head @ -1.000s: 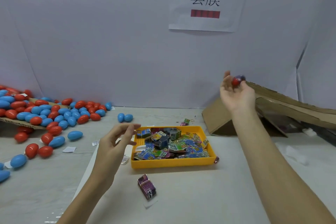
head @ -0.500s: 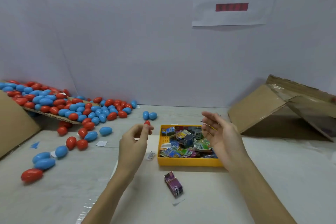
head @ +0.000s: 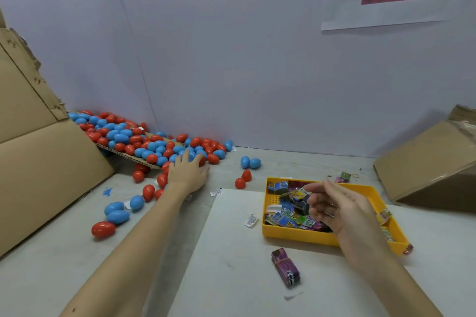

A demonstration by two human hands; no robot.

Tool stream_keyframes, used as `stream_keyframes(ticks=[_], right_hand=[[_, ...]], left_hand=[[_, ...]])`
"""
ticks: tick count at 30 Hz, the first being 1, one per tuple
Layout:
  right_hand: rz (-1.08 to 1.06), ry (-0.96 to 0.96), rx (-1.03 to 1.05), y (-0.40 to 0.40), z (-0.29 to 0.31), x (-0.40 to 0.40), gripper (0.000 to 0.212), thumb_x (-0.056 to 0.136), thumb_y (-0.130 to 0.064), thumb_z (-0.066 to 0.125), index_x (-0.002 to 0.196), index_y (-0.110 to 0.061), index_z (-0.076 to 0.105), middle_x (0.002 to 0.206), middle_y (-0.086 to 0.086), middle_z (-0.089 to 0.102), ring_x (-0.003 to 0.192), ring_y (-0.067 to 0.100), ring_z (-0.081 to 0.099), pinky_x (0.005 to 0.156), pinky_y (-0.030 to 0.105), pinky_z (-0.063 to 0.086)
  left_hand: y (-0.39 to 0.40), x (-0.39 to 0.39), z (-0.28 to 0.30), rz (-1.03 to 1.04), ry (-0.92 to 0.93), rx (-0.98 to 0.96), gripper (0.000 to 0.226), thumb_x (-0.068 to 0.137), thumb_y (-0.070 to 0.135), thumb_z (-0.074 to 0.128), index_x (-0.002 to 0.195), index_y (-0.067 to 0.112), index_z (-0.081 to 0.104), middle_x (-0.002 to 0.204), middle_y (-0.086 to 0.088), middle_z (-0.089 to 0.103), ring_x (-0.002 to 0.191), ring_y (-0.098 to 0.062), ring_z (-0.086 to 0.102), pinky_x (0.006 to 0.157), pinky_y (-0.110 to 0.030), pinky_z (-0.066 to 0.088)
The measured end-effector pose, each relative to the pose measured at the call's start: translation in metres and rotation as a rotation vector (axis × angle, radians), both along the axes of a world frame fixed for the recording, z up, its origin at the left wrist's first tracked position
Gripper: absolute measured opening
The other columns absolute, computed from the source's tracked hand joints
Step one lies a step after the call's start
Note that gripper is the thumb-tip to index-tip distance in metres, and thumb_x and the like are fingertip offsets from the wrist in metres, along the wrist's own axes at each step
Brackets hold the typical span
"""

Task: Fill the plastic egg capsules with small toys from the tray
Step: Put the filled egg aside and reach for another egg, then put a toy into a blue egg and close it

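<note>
Left hand [head: 188,172]: now stretched flat onto the egg pile [head: 154,141], nothing gripped yet; next capsule sought.
Right hand [head: 332,207]: relaxed, empty, brought over the yellow tray [head: 296,235].

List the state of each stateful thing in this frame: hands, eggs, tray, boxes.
left hand: fingers spread, reaching into the egg pile, no clear grip
right hand: fingers loosely curled over the tray, holding nothing visible
egg capsules: closed, heaped on a cardboard flap and spilled onto the table
yellow tray: upright, part full of small packaged toys
purple toy packet: lying on the table, outside the tray
right cardboard box: tipped on its side
</note>
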State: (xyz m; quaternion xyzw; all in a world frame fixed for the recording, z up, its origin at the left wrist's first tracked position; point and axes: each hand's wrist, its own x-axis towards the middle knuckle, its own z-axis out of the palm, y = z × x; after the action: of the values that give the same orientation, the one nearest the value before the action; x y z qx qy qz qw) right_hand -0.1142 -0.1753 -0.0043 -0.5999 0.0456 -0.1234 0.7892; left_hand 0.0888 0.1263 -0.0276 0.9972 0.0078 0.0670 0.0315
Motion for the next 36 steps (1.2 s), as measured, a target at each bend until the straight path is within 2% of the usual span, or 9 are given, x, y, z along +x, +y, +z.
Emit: stream_keyframes(ticks=[3,8,11,16,19,22,27,31,36], right_hand=[[0.0,-0.003,0.003,-0.002,-0.001,0.002,0.036,0.105,-0.024,0.053,0.094,-0.002,0.078,0.076,0.012,0.069,0.067,0.019,0.065,0.069,0.035,0.051],[0.016,0.009,0.015,-0.001,-0.002,0.002,0.036,0.105,-0.024,0.054,0.089,-0.005,0.08,0.075,0.012,0.069,0.067,0.018,0.065,0.069,0.034,0.051],[0.016,0.02,-0.006,0.001,-0.002,0.002,0.038,0.106,-0.023,0.052,0.086,-0.008,0.081,0.074,0.011,0.07,0.067,0.018,0.066,0.069,0.034,0.053],[-0.003,0.027,-0.071,0.002,0.0,0.001,0.035,0.107,-0.02,0.052,0.09,-0.005,0.078,0.074,0.01,0.071,0.066,0.019,0.065,0.063,0.029,0.053],[-0.003,0.006,-0.187,0.003,0.002,-0.002,0.029,0.107,-0.019,0.052,0.098,-0.008,0.077,0.077,0.008,0.074,0.068,0.02,0.068,0.057,0.024,0.053],[0.094,0.037,-0.285,0.005,0.005,-0.005,0.028,0.105,-0.03,0.053,0.11,-0.013,0.074,0.09,0.006,0.079,0.082,0.022,0.076,0.063,0.025,0.059],[0.366,0.111,-0.018,0.009,0.01,-0.01,0.039,0.103,-0.032,0.056,0.119,0.001,0.071,0.112,0.023,0.075,0.108,0.034,0.073,0.081,0.029,0.062],[0.448,0.136,0.204,0.006,0.012,-0.011,0.04,0.099,-0.021,0.065,0.132,0.001,0.064,0.127,0.022,0.069,0.117,0.03,0.068,0.093,0.033,0.06],[0.482,0.172,0.365,0.004,0.013,-0.01,0.047,0.093,-0.013,0.07,0.137,-0.002,0.059,0.135,0.022,0.066,0.13,0.03,0.062,0.099,0.038,0.055]], left_hand=[[0.001,0.01,-0.011,-0.045,-0.045,0.148,0.053,0.107,0.044,0.041,0.155,0.023,0.032,0.154,-0.014,0.044,0.138,-0.033,0.045,0.116,-0.045,0.032],[0.0,0.005,-0.011,-0.086,-0.193,0.005,0.043,0.101,0.008,0.054,0.143,0.01,0.044,0.133,-0.013,0.061,0.116,-0.029,0.059,0.101,-0.038,0.047],[-0.011,-0.012,-0.004,-0.119,-0.209,-0.242,0.05,0.102,0.001,0.054,0.149,0.005,0.039,0.127,-0.016,0.063,0.112,-0.032,0.062,0.095,-0.04,0.054],[-0.055,-0.08,0.009,-0.287,-0.349,-0.673,0.032,0.093,0.012,0.075,0.122,0.009,0.061,0.112,-0.004,0.067,0.102,-0.018,0.064,0.085,-0.019,0.049],[-0.09,-0.124,0.017,-0.411,-0.264,-0.974,0.037,0.084,0.026,0.083,0.115,0.014,0.068,0.113,0.005,0.068,0.101,-0.006,0.067,0.084,-0.013,0.054],[-0.117,-0.156,0.022,-0.576,-0.217,-1.201,0.032,0.079,0.027,0.086,0.107,0.016,0.074,0.114,0.002,0.068,0.109,-0.009,0.068,0.088,-0.018,0.056],[-0.129,-0.174,0.016,-0.737,-0.333,-1.059,0.032,0.087,0.014,0.082,0.118,0.02,0.077,0.113,0.004,0.066,0.112,-0.02,0.064,0.093,-0.023,0.052],[-0.126,-0.177,0.015,-0.772,-0.388,-1.052,0.046,0.086,0.012,0.081,0.131,0.018,0.07,0.123,0.009,0.071,0.118,-0.018,0.064,0.099,-0.018,0.048],[-0.128,-0.18,0.014,-0.774,-0.376,-1.124,0.046,0.088,0.012,0.079,0.132,0.016,0.067,0.13,0.012,0.07,0.124,-0.012,0.064,0.101,-0.016,0.047]])
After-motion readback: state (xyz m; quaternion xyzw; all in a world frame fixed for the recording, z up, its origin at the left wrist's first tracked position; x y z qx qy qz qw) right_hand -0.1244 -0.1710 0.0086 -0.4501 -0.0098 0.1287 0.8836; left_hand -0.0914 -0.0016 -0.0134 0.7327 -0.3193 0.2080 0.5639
